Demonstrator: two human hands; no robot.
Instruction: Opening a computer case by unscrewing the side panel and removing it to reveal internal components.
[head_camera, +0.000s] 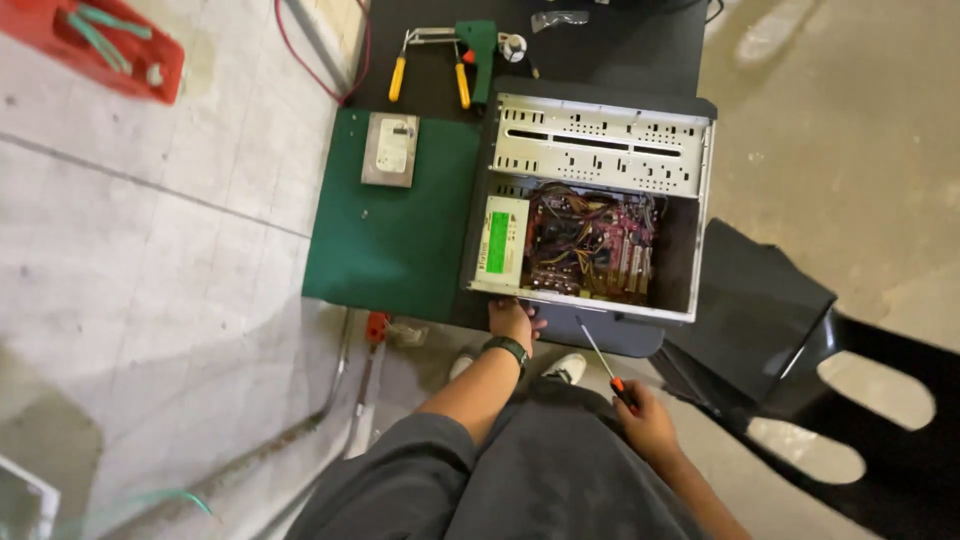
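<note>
An open computer case (600, 140) lies on its side on a black table, with a reddish circuit board and tangled wires (590, 245) inside and a power supply with a green label (500, 245) at its left. My left hand (513, 320), with a dark watch on the wrist, rests on the near bottom-left edge of the case. My right hand (645, 420) is down by my lap and grips a screwdriver (603, 362) with an orange and black handle, its shaft pointing up toward the case.
A green mat (390, 240) lies left of the case with a silver drive (390, 150) on it. Yellow-handled tools (430, 70) lie at the table's back. A black chair (790, 330) stands to the right. A red crate (100, 45) sits far left on the tiled floor.
</note>
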